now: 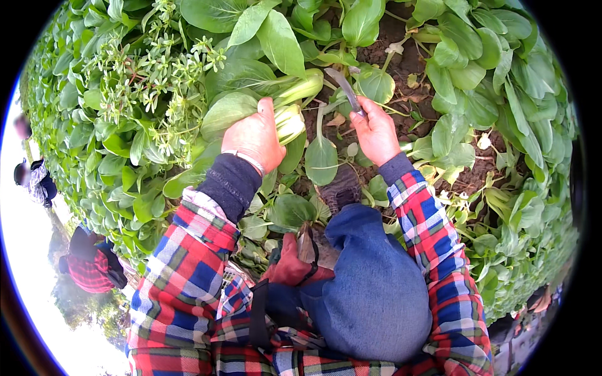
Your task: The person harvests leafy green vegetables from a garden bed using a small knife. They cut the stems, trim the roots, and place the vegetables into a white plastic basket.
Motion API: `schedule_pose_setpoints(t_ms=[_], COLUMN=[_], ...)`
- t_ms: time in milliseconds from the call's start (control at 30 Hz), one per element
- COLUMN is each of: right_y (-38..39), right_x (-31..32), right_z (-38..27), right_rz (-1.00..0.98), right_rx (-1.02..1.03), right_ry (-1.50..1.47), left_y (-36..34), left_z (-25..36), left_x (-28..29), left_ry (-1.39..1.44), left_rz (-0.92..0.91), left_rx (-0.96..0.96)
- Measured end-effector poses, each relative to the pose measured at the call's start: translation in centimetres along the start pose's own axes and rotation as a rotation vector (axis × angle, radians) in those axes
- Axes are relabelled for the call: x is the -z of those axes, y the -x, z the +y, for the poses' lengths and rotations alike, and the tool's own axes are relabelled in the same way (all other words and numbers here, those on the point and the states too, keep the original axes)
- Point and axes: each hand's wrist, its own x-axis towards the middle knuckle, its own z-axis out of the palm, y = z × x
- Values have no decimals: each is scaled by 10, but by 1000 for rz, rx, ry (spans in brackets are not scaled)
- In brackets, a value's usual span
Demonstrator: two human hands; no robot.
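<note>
Bok choy (291, 124) is held in the left grip (254, 138), which is closed round its leafy part; the pale stalk base is left exposed just to the right of the thumb. Directly beyond that grip, a second bok choy head (306, 88) is seen; whether it is also held cannot be told. A knife (342, 86) is clasped by its handle in the right grip (376, 133), with the curved blade angled forward and leftward, its tip near the second head. Between the grips, slightly nearer the body, a broad leaf (321, 161) is seen. Left of the left grip, a small-leaved plant (166, 78) is spread, and beyond the right grip brown soil (404, 74) is exposed.
</note>
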Motion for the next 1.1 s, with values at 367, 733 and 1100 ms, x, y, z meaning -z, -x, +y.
schedule_pose_setpoints(t_ms=[367,733,1100], right_y=[-25,-36,-37], right_x=[-11,-21,-27], right_z=[19,14,7], right_rz=[-178,-185,-200], right_rx=[-277,-44,-14], right_ry=[-202,204,299], left_y=[6,7,9], left_z=[-12,-16,-19], left_x=[-17,-23,-27], left_ry=[-2,51,72], left_rz=[32,-4,18], left_rx=[-69,-74,-109])
